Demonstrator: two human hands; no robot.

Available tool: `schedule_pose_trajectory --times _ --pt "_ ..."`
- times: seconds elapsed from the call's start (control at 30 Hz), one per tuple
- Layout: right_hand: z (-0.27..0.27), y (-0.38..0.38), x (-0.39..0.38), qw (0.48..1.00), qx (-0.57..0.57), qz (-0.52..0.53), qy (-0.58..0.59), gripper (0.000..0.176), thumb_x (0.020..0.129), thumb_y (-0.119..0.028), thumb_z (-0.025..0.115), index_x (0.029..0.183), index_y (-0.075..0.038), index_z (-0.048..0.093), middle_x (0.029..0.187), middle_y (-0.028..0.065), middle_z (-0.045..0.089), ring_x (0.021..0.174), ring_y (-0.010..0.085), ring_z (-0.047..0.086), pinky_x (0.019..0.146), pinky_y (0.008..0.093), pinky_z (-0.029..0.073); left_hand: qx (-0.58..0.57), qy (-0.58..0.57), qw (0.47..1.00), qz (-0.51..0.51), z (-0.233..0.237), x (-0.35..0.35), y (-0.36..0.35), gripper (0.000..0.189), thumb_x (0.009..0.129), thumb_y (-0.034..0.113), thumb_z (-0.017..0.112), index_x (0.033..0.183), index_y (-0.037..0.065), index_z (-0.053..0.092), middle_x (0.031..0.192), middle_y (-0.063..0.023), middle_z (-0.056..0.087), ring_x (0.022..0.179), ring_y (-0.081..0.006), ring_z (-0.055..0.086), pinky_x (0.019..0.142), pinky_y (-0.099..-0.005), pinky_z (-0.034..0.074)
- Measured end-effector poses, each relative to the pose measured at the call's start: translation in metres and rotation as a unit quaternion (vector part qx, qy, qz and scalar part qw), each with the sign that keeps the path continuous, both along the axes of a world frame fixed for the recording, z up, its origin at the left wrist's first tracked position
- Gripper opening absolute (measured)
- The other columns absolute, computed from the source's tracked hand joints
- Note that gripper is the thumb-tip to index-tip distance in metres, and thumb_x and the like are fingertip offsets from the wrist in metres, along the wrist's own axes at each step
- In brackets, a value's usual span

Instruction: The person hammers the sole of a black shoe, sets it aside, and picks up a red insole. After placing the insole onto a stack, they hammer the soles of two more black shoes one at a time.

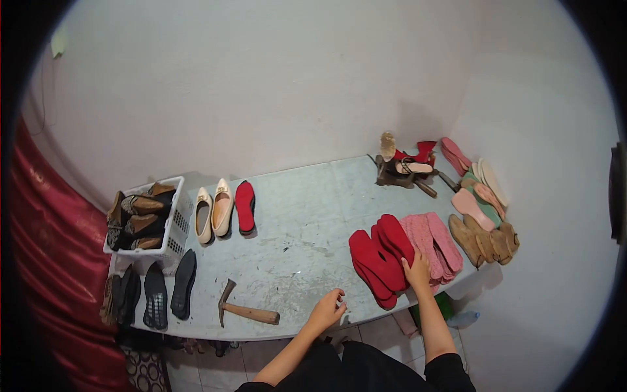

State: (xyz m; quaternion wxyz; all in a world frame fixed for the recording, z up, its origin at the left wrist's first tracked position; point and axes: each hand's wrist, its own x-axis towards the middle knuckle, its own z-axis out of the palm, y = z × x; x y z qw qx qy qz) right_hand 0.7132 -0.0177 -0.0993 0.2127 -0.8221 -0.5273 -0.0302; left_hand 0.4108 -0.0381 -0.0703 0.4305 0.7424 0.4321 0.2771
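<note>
My right hand (418, 271) lies against the right side of the red insoles (381, 255), stacked in overlapping piles near the table's front edge. Its thumb and fingers are apart, and its fingertips are beside the pink textured insoles (434, 245). Over the front edge, left of the red piles, hovers my left hand (328, 309). Its fingers are loosely bent and apart, with nothing visible in them. A hammer (251, 313) with a wooden handle lies to the left of that hand.
A white basket (176, 219) of shoes stands at the left. Cream shoes (213, 212) and a red sole (245, 206) lie beside it, black soles (183, 284) in front. At the back right are a metal stand (392, 176), more insoles (473, 208) and brown pieces (482, 240).
</note>
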Motion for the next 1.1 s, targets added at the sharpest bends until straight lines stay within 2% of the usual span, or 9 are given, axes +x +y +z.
schedule_pose_trajectory --times 0.07,0.4,0.5,0.57,0.6,0.7,0.77,0.87,1.1 --pt "0.0 0.0 -0.002 0.999 0.004 -0.009 0.041 0.056 0.076 -0.034 0.063 0.121 -0.007 0.042 0.114 0.0194 0.046 0.107 0.0368 0.044 0.09 0.047 0.035 -0.006 0.002 1.0 0.022 -0.004 -0.008 -0.001 0.027 0.077 0.013 0.058 0.1 0.002 0.047 0.082 -0.0139 0.056 0.066 -0.0255 0.06 0.062 -0.0351 0.047" --pt "0.013 0.003 -0.009 0.998 0.04 -0.017 0.037 0.057 0.074 -0.026 0.065 0.122 -0.007 0.041 0.107 0.0217 0.047 0.103 0.0388 0.044 0.089 0.0463 0.036 -0.032 0.008 0.998 0.06 -0.006 -0.026 -0.013 0.024 0.077 0.014 0.057 0.097 0.002 0.05 0.079 -0.0128 0.057 0.063 -0.024 0.058 0.06 -0.0343 0.046" --pt "0.02 -0.001 -0.018 0.997 0.059 -0.053 0.005 0.059 0.071 -0.024 0.068 0.122 -0.011 0.041 0.105 0.0191 0.045 0.101 0.0372 0.044 0.088 0.0451 0.035 -0.04 0.006 0.997 0.065 -0.01 -0.031 -0.014 0.024 0.077 0.014 0.057 0.097 0.002 0.05 0.079 -0.0124 0.057 0.063 -0.0238 0.058 0.06 -0.0341 0.046" --pt "0.031 -0.003 -0.027 0.99 0.135 -0.033 0.034 0.059 0.069 -0.021 0.068 0.121 -0.012 0.042 0.103 0.0181 0.044 0.099 0.0363 0.046 0.084 0.0434 0.038 -0.048 0.006 0.997 0.068 -0.01 -0.035 -0.014 0.024 0.077 0.014 0.057 0.097 0.002 0.05 0.079 -0.0124 0.057 0.063 -0.0237 0.058 0.06 -0.034 0.046" --pt "0.038 -0.004 -0.034 0.99 0.135 -0.032 0.035 0.059 0.069 -0.021 0.068 0.121 -0.012 0.042 0.103 0.0181 0.044 0.099 0.0363 0.046 0.084 0.0434 0.038 -0.043 0.006 0.996 0.073 -0.009 -0.037 -0.014 0.024 0.077 0.014 0.057 0.097 0.002 0.05 0.079 -0.0122 0.057 0.063 -0.0235 0.058 0.06 -0.0339 0.046" --pt "0.067 -0.006 -0.062 0.988 0.148 0.009 0.053 0.062 0.067 -0.019 0.069 0.122 -0.015 0.042 0.103 0.018 0.043 0.093 0.0368 0.051 0.078 0.0426 0.043 -0.03 0.004 0.996 0.088 -0.006 -0.045 -0.015 0.025 0.077 0.014 0.058 0.097 0.002 0.05 0.079 -0.012 0.057 0.063 -0.0229 0.057 0.06 -0.0338 0.046" --pt "0.086 -0.008 -0.091 0.99 0.117 0.023 0.077 0.064 0.065 -0.018 0.07 0.122 -0.018 0.042 0.101 0.0148 0.043 0.085 0.0344 0.054 0.068 0.0426 0.047 -0.023 0.001 0.995 0.1 -0.001 -0.051 -0.016 0.025 0.077 0.014 0.058 0.098 0.003 0.05 0.079 -0.0119 0.057 0.063 -0.0227 0.057 0.06 -0.0338 0.046" --pt "0.096 -0.006 -0.131 0.986 0.142 0.07 0.048 0.066 0.062 -0.017 0.071 0.121 -0.018 0.043 0.097 0.0119 0.043 0.076 0.0318 0.056 0.06 0.0417 0.047 -0.027 -0.004 0.991 0.128 0.003 -0.066 -0.018 0.025 0.077 0.013 0.058 0.098 0.003 0.05 0.078 -0.0113 0.057 0.063 -0.0218 0.057 0.059 -0.0331 0.046" --pt "0.098 0.006 -0.229 0.977 0.123 0.151 0.083 0.071 0.058 -0.017 0.072 0.122 -0.019 0.042 0.098 0.012 0.042 0.072 0.0301 0.057 0.058 0.0399 0.047 -0.027 -0.016 0.981 0.191 -0.001 -0.138 -0.019 0.023 0.078 0.01 0.058 0.097 0.003 0.05 0.076 -0.0099 0.057 0.061 -0.0171 0.057 0.058 -0.0291 0.046"
